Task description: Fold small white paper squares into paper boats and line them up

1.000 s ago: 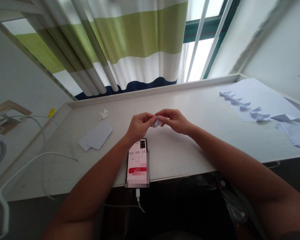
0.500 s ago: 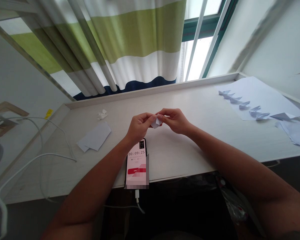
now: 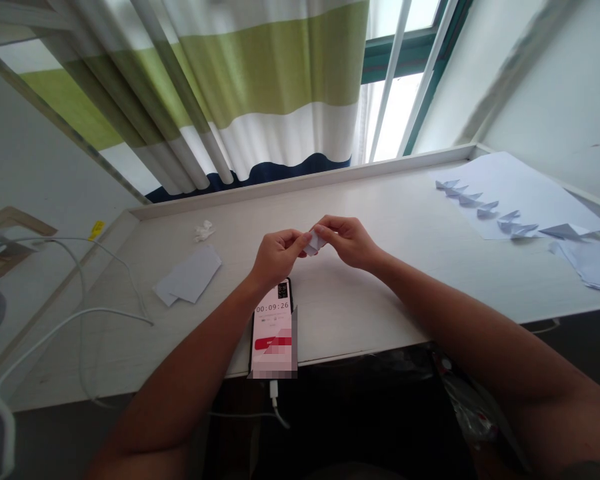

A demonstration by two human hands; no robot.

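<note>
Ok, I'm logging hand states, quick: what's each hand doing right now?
Left hand: closed, pinching the small folded paper.
Right hand: closed, pinching the same paper from the other side.

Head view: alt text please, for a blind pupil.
The left hand and right hand pinch a small folded paper over a white desk; a phone showing 00:09:26 lies nearby, folded paper shapes in a row at right.

looks like thin, matt paper in the folded piece (image 3: 313,245), folded shapes (image 3: 487,211) and loose sheets (image 3: 196,275); like soft cloth in the curtain (image 3: 280,73); like smooth, faintly grained wood on the desk (image 3: 350,313); like matt plastic on the cable (image 3: 9,427).
</note>
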